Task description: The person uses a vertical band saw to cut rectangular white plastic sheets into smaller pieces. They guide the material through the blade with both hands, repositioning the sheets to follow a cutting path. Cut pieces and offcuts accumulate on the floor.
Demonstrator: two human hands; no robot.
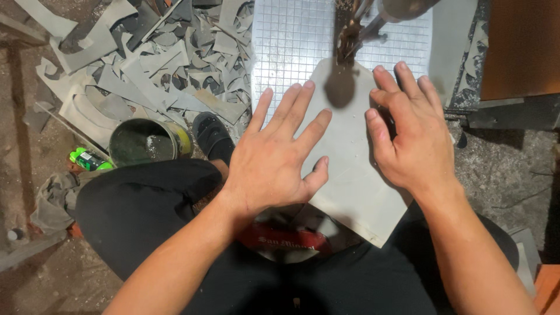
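Both hands lie flat and open on a pale grey sheet (350, 175), the left hand (274, 157) spread on its near-left part, the right hand (411, 137) pressing its right edge, neither gripping. The sheet rests on a gridded metal table (291, 41), one corner under the vertical blade (348, 35). It looks thin, stiff and light, best steadied by palms near its edges; its long axis runs diagonally from that corner toward the person's lap.
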